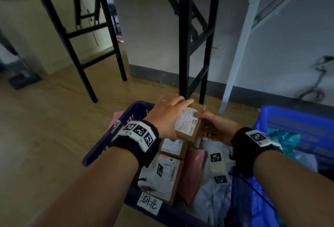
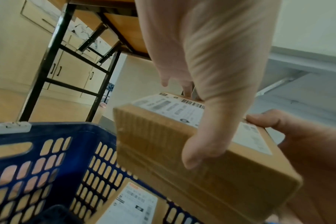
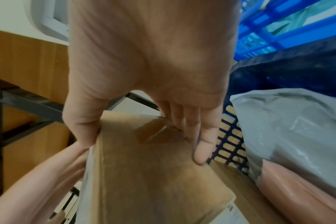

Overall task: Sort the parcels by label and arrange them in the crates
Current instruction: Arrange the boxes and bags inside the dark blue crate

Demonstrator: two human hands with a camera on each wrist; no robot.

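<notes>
Both hands, left hand point(image 1: 169, 118) and right hand point(image 1: 216, 127), grip the cardboard parcel point(image 1: 189, 127) between them above the dark blue crate point(image 1: 101, 147).

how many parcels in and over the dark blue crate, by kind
cardboard boxes: 3, one held above, two lying inside
pink soft mailers: 1
grey soft mailers: 1
total visible: 5

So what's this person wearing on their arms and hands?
Both forearms are bare, with no sleeves. Each wrist carries a black band: the left band has a white plate with three square black-and-white coded markers, and the right band has a white plate with one marker showing. The hands wear no gloves or rings.
</notes>
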